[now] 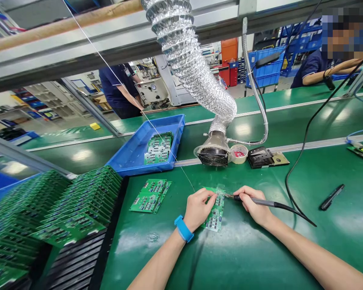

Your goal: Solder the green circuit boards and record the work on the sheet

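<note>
A green circuit board [215, 212] lies flat on the green mat in front of me. My left hand [197, 209], with a blue wristband, rests on the board's left edge, fingers pinched on a thin solder wire [169, 152] that runs up and to the left. My right hand [253, 204] is closed round a black soldering iron [268, 203], held like a pen, its tip touching the board's top edge near a faint wisp of smoke. The iron's black cable [299, 161] loops away to the right.
A fume-extractor fan [214, 154] on a silver flexible duct sits just beyond the board, beside a tape roll [238, 154] and an iron stand [261, 157]. Loose boards [149, 196] lie left; a blue tray [133, 155] holds more. Racked boards [63, 209] fill the left. A black pen [332, 197] lies right. Other people work behind.
</note>
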`<state>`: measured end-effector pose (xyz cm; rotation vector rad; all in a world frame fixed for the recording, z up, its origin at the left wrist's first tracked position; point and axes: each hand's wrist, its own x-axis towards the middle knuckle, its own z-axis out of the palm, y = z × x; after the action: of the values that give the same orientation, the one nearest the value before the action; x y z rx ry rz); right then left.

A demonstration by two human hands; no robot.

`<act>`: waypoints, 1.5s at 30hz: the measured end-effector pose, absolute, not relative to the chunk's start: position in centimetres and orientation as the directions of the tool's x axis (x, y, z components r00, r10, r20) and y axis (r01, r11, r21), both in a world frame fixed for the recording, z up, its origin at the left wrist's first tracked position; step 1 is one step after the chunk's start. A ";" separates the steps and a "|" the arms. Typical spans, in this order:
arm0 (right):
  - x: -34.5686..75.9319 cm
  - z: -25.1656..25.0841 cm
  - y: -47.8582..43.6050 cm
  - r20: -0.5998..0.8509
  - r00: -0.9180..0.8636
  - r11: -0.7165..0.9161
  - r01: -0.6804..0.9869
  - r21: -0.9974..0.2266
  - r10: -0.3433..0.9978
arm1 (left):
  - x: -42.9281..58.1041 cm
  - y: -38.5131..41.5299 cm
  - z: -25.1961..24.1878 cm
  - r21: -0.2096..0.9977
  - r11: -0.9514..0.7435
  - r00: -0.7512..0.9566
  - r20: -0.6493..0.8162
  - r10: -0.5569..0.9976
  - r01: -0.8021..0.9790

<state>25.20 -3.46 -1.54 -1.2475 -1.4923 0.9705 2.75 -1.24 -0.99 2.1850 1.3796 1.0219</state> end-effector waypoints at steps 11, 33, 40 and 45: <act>25.2 -1.5 -3.3 0.160 -0.063 0.171 0.249 -0.953 0.985 | 3.0 -1.2 -1.0 0.627 -0.451 0.288 0.349 0.892 0.635; 25.2 -1.2 -3.5 0.106 0.043 0.098 0.159 -0.982 0.993 | 2.1 -0.9 -0.1 0.709 -0.412 0.251 0.327 0.911 0.572; 24.3 -1.2 -4.7 0.180 -0.067 0.191 0.244 -0.951 0.981 | 1.1 -0.4 0.8 0.740 -0.362 0.294 0.229 0.928 0.567; 23.6 -1.3 -5.1 0.212 -0.118 0.241 0.352 -0.905 0.970 | 1.4 -0.5 0.6 0.717 -0.385 0.300 0.250 0.920 0.581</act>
<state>23.59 -5.05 -1.32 -1.2522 -1.6377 0.8874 1.42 -0.51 0.60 2.0720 1.3320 0.8937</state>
